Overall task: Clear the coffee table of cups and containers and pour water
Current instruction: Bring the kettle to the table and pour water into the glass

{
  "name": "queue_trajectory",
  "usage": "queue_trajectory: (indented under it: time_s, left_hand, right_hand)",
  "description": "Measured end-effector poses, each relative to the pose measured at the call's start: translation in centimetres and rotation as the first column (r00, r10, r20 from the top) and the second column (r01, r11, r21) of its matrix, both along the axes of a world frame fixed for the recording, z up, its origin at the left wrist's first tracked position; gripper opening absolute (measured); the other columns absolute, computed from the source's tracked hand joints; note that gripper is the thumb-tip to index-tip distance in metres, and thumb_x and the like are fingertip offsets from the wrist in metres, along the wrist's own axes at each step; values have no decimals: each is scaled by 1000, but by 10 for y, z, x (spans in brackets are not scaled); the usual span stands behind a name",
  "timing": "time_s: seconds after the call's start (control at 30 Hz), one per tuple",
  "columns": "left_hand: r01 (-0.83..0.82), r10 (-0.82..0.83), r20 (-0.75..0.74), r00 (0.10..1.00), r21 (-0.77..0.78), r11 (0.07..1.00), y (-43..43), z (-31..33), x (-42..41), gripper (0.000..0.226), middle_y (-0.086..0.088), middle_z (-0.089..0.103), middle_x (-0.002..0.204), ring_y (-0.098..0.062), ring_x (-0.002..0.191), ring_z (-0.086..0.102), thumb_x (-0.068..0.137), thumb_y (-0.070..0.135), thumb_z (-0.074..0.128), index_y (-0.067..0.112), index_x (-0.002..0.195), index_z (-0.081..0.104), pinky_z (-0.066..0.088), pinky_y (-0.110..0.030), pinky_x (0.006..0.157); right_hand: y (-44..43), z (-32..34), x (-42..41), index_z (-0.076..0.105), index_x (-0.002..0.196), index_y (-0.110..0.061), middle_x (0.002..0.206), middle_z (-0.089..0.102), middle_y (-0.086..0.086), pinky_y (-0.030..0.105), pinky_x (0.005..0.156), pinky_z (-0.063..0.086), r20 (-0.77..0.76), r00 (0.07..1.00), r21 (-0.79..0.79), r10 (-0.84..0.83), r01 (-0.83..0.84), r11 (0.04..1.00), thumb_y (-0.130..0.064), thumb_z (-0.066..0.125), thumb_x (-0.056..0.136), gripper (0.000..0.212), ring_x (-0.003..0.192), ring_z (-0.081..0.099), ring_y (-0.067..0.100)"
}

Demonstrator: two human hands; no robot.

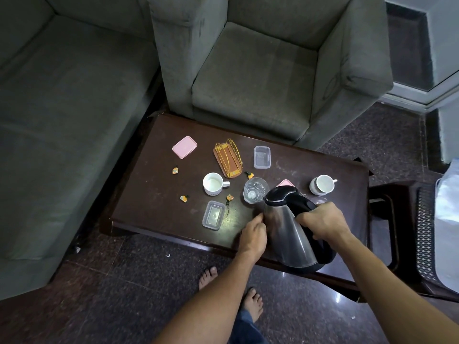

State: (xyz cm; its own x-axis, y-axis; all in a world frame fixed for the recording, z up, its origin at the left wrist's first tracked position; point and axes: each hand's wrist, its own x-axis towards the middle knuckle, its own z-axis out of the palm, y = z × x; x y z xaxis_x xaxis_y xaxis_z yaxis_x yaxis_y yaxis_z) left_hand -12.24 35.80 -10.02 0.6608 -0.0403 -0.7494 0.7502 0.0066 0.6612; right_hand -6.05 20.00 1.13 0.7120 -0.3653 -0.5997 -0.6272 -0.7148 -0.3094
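Observation:
A steel kettle with a black lid and handle is tilted, its spout over a clear glass holding some water. My right hand grips the kettle's handle. My left hand rests against the kettle's left side, fingers curled, steadying it. On the dark coffee table stand two white cups, two clear plastic containers, a pink lid, and a second pink lid half hidden behind the kettle.
An orange wire holder lies mid-table with several small orange wrappers scattered around. A grey armchair and sofa border the table. A dark stool with a white bag stands at right. My bare feet are on the floor.

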Motion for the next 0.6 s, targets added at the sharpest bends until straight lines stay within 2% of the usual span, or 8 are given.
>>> queue_trajectory:
  time_s: [0.23,0.37,0.6]
  left_hand:
    - [6,-6,1,1000,0,1000,1,-1,1,64,1,71,137,-30,132,61,78,25,39,39,135,64,45,-54,117]
    - [30,-30,8,1000,0,1000,0,0,3,60,-5,73,131,-36,129,61,76,24,38,43,125,66,48,-56,113]
    - [43,-44,16,999,1,999,0,-1,5,57,-2,75,125,-34,125,64,76,24,37,46,119,68,49,-56,112]
  right_hand:
    - [-1,-1,1,67,63,-6,46,64,4,37,46,59,-2,1000,7,-1,1,1000,-28,71,56,23,39,66,23]
    - [-2,0,1,68,65,-4,45,64,3,40,47,60,-2,1000,13,-12,12,1000,-27,68,54,25,38,65,23]
    - [-2,1,2,69,65,-5,47,66,4,36,47,59,-1,1000,10,-11,11,1000,-27,67,54,25,40,67,25]
